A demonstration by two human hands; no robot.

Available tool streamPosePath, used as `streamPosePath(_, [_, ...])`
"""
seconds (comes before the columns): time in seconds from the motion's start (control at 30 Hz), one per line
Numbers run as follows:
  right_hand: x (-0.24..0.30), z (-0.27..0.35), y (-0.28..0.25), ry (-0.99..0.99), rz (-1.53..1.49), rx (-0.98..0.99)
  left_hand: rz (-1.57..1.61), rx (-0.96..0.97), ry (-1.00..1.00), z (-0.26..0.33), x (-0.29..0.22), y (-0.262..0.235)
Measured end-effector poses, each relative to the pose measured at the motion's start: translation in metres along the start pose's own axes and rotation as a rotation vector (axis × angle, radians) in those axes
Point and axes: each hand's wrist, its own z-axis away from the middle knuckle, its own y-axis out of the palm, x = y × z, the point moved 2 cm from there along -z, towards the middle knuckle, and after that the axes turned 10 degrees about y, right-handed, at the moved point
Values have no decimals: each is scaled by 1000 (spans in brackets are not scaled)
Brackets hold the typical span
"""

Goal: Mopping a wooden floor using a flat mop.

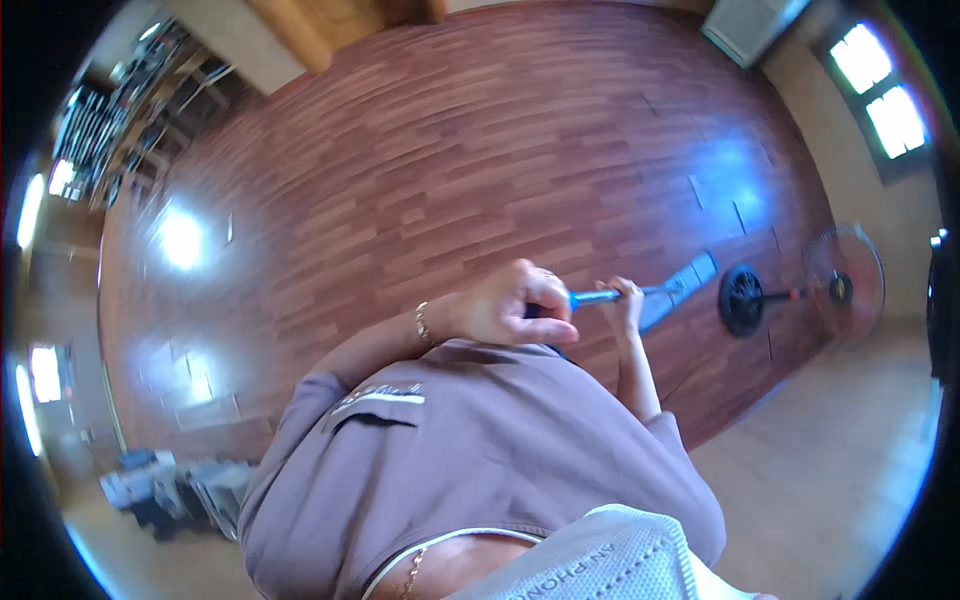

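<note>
Across the front of my body runs the pole of a flat mop [597, 297], metallic with a blue part near its upper end. My left hand [525, 305], with a bracelet at the wrist, is closed around that upper end. Farther down the pole, my right hand [626, 306] grips it with wrapped fingers. The long grey-blue mop head [685, 283] lies on the floor to the right, just beyond my right hand and slanting away from me.
A standing fan with a round black base [741, 300] is close to the mop head's right. Wood-look floor [450, 180] spreads ahead. A white cabinet [750, 28] stands far right, crowded shelves [130, 120] far left. Grey items [180, 490] sit at the lower left.
</note>
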Motion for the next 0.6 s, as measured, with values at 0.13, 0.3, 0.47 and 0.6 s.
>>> streamPosePath(0.13, [-2,18,-13,51,-79,72,35,95,-65,-3,-21,8])
streamPosePath(0.3, [7,7,9,97,-201,216,-20,28,-114,4,-43,-10])
streamPosePath(0.47, [16,-11,65,-170,-423,356,-83,-235,-200,37,-70,-3])
streamPosePath(0.6, [13,-17,102,-368,-207,557,-153,-439,-190,56,-64,13])
